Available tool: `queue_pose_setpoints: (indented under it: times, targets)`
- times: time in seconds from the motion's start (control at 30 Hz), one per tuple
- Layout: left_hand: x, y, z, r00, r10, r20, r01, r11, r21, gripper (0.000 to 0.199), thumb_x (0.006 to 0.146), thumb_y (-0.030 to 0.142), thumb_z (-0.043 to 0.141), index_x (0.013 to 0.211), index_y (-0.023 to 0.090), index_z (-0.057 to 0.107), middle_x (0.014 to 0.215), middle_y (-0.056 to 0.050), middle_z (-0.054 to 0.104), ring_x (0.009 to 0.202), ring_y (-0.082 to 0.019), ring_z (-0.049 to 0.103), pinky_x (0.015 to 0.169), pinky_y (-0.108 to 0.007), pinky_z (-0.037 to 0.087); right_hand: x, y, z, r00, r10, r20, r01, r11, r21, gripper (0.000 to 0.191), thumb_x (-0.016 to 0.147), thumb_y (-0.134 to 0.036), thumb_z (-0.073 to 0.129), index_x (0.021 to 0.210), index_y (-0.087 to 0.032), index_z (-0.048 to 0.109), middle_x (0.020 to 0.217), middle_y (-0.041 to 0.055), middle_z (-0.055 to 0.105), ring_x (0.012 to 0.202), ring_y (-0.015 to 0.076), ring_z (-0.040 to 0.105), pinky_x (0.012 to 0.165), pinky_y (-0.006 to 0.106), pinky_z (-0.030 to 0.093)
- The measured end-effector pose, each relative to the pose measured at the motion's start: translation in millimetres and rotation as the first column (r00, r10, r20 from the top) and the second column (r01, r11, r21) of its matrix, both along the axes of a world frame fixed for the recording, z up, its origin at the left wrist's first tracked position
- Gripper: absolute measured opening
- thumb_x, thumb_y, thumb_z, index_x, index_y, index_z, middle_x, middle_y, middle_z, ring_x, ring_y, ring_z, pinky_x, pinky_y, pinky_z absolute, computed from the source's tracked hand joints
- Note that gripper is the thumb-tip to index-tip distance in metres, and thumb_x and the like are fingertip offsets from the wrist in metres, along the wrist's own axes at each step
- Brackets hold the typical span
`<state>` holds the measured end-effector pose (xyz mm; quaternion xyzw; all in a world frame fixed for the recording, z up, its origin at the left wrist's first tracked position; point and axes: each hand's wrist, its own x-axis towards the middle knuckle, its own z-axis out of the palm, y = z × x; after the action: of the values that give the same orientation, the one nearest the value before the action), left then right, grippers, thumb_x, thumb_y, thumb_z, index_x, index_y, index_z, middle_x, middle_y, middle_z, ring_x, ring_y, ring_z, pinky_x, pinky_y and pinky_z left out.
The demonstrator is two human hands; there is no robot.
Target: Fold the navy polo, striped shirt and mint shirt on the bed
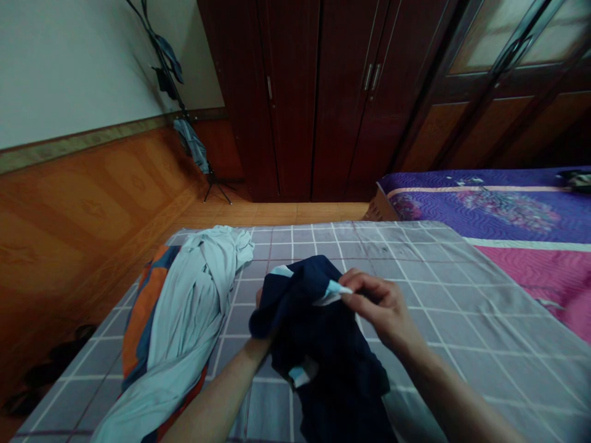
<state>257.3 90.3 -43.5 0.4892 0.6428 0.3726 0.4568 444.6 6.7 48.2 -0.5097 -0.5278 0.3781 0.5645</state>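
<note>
The navy garment (323, 335) hangs between both hands, just above a grey checked bedsheet (429, 289) and touching it lower down. The right hand (381, 306) is nearly closed, its thumb and fingertips (349, 285) pinching a light-blue trim strip (333, 293) at the garment's upper edge. The left hand (257, 348) is mostly hidden behind the dark cloth, with only a fingertip and the heel of the hand showing, so I cannot tell how far it is closed or what it grips. Another pale-blue patch (302, 373) shows lower on the garment.

To the left on the same bed, just beside the navy cloth, lies a twisted pale-blue garment (198, 307), draped over an orange-and-blue cloth (145, 314). No container shows near the hands.

Farther right stands a second bed, with a purple quilt (480, 206) and a pink panel (545, 277), and a small dark item (577, 179) lies at its far corner. Beyond the near bed's far edge is a strip of tiled floor (272, 213), then a dark wooden wardrobe (295, 98). At far left, a tripod-footed stand (184, 132) with dark and blue items hanging from it leans near the wood-panelled wall (96, 209).
</note>
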Motion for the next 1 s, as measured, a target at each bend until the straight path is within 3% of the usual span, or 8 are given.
queue_pose_setpoints:
  times: [0.1, 0.2, 0.3, 0.4, 0.5, 0.7, 0.87, 1.0]
  targets:
    - [4, -1, 16.6, 0.973, -0.208, 0.096, 0.187, 0.963, 0.194, 0.016, 0.082, 0.029, 0.064, 0.094, 0.019, 0.063, 0.097, -0.001, 0.064, 0.092, -0.018, 0.06, 0.082, -0.029, 0.049, 31, 6, 11.6, 0.953, -0.228, -0.198, 0.212, 0.972, -0.098, 0.019, 0.067, -0.034, 0.071, 0.061, -0.02, 0.059, 0.074, 0.001, 0.063, 0.062, 0.0125, 0.053, 0.055, 0.024, 0.039]
    - [9, -6, 19.5, 0.889, -0.378, 0.259, 0.272, 0.89, 0.366, 0.012, 0.079, 0.03, 0.058, 0.081, 0.018, 0.062, 0.078, 0.002, 0.062, 0.077, -0.015, 0.058, 0.073, -0.023, 0.046, 45, 15, 3.9, 0.877, -0.348, -0.33, 0.251, 0.92, -0.302, 0.022, 0.063, -0.036, 0.071, 0.066, -0.021, 0.056, 0.055, -0.004, 0.054, 0.044, 0.0091, 0.043, 0.044, 0.022, 0.033]
    - [13, -6, 8.7, 0.815, -0.395, 0.423, 0.28, 0.909, 0.309, 0.016, 0.077, 0.033, 0.059, 0.078, 0.017, 0.059, 0.071, 0.002, 0.061, 0.066, -0.012, 0.055, 0.066, -0.021, 0.043, 49, 31, -21.9, 0.895, -0.332, -0.297, 0.215, 0.906, -0.365, 0.023, 0.064, -0.039, 0.068, 0.068, -0.021, 0.055, 0.055, -0.0037, 0.055, 0.046, 0.01, 0.046, 0.045, 0.023, 0.036]
    - [16, -1, -5.1, 0.8, -0.298, 0.52, 0.254, 0.955, 0.155, 0.021, 0.072, 0.036, 0.065, 0.076, 0.017, 0.056, 0.067, 0.004, 0.06, 0.061, -0.011, 0.054, 0.061, -0.021, 0.042, 53, 44, -52.7, 0.935, -0.272, -0.23, 0.15, 0.886, -0.439, 0.023, 0.061, -0.037, 0.07, 0.061, -0.019, 0.055, 0.049, -0.0036, 0.053, 0.043, 0.0089, 0.044, 0.042, 0.021, 0.032]
    - [16, 3, -11.4, 0.829, -0.225, 0.511, 0.214, 0.973, 0.082, 0.025, 0.069, 0.038, 0.067, 0.072, 0.017, 0.053, 0.062, 0.005, 0.057, 0.056, -0.01, 0.053, 0.056, -0.02, 0.041, 57, 46, -70.9, 0.957, -0.191, -0.217, 0.06, 0.865, -0.498, 0.024, 0.063, -0.036, 0.072, 0.058, -0.017, 0.057, 0.044, -0.0044, 0.051, 0.04, 0.0077, 0.041, 0.04, 0.02, 0.029]
    - [16, 1, -7.6, 0.863, -0.263, 0.43, 0.251, 0.964, 0.087, 0.036, 0.07, 0.041, 0.069, 0.093, 0.016, 0.056, 0.068, 0.003, 0.062, 0.061, -0.013, 0.059, 0.059, -0.021, 0.043, 60, 41, -73.7, 0.95, -0.055, -0.306, -0.121, 0.842, -0.526, 0.027, 0.048, -0.018, 0.084, 0.067, -0.015, 0.065, 0.057, -0.0044, 0.063, 0.05, 0.0088, 0.053, 0.047, 0.018, 0.038]
    - [15, 3, -16.7, 0.899, -0.278, 0.339, 0.253, 0.96, 0.118, 0.041, 0.073, 0.045, 0.067, 0.1, 0.018, 0.051, 0.063, 0.005, 0.057, 0.055, -0.012, 0.054, 0.052, -0.019, 0.038, 63, 52, -84.4, 0.863, -0.224, -0.452, -0.086, 0.818, -0.569, 0.019, 0.077, -0.031, 0.062, 0.064, -0.017, 0.061, 0.054, 0.0003, 0.064, 0.048, 0.0132, 0.058, 0.055, 0.025, 0.051]
    - [12, 3, -20.3, 0.913, -0.364, 0.183, 0.322, 0.92, 0.223, 0.035, 0.081, 0.043, 0.061, 0.103, 0.018, 0.052, 0.07, 0.002, 0.058, 0.061, -0.012, 0.054, 0.055, -0.021, 0.04, 67, 56, -89.5, 0.787, -0.321, -0.528, -0.057, 0.813, -0.58, 0.019, 0.081, -0.03, 0.056, 0.068, -0.018, 0.062, 0.058, 0.0054, 0.068, 0.054, 0.0189, 0.064, 0.063, 0.033, 0.056]
